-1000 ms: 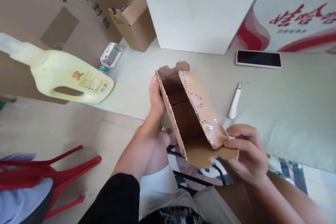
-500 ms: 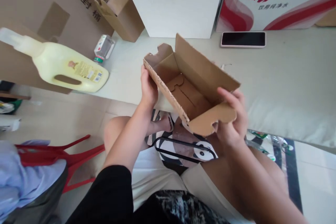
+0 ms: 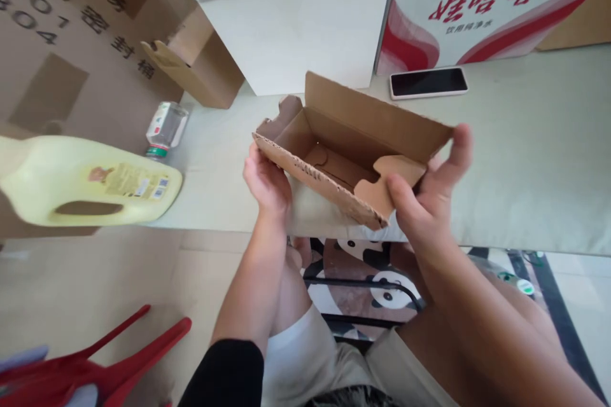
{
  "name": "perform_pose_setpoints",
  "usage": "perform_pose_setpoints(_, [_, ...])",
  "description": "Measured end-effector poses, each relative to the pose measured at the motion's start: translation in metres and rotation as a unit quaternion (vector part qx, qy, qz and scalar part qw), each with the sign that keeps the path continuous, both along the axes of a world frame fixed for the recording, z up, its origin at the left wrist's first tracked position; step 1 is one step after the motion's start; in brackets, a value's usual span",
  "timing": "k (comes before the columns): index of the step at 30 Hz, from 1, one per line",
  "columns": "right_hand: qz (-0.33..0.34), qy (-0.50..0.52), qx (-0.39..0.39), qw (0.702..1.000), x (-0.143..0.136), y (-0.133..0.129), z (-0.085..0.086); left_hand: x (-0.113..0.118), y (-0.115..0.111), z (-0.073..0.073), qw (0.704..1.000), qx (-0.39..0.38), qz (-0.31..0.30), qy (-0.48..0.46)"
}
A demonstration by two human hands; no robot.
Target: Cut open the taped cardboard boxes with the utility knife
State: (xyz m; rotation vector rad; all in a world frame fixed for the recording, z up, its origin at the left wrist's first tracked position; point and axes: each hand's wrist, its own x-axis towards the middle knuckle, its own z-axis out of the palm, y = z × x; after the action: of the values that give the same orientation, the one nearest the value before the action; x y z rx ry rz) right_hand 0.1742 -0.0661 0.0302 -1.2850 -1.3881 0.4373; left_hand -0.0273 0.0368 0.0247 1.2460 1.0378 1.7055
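Cardboard box (image 3: 341, 168) is held open above the bench's (image 3: 525, 159) near edge, left grip (image 3: 268, 181) holding its left end, right grip (image 3: 426, 194) pinching its right flap (image 3: 400, 172); flap folding appears in hand, probably calling next for steady inward pressure.

Red script reading "娃哈哈" (Wahaha) runs above smaller grey "饮用纯净水" (purified drinking water) on a white-and-red water carton (image 3: 458, 19). Black print on a large brown cardboard carton (image 3: 90, 51) shows "X50," "201," "304" and "汤 密封桶" (soup, sealed bucket). Print on the pale-yellow handled bottle (image 3: 90, 181) and clear plastic bottle (image 3: 168, 126) is too small to read.
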Motion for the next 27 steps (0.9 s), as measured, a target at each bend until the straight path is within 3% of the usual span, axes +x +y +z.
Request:
perform_pose_setpoints(7, [-0.044,0.031,-0.074,0.996,-0.004,0.009,0.003,-0.006,0.008,0.02,0.986,0.145,0.08,0.024])
perform_pose_setpoints(12, [-0.054,0.043,-0.056,0.996,-0.003,0.017,-0.005,-0.003,-0.001,0.029,0.988,0.135,0.076,0.013])
perform_pose_setpoints(15, [-0.049,0.07,-0.053,0.995,-0.002,0.014,-0.013,-0.006,-0.005,0.026,0.989,0.127,0.071,0.013])
perform_pose_setpoints(19, [-0.009,0.096,0.017,0.995,-0.001,0.006,-0.019,-0.014,-0.006,0.016,0.989,0.132,0.04,0.045])
perform_pose_setpoints(23, [-0.016,0.073,-0.007,0.997,-0.001,-0.003,-0.015,-0.013,-0.006,0.01,0.979,0.114,0.064,0.157])
perform_pose_setpoints(27, [0.008,0.035,-0.025,0.999,0.0,-0.005,-0.015,-0.01,-0.009,0.006,0.956,0.082,0.026,0.279])
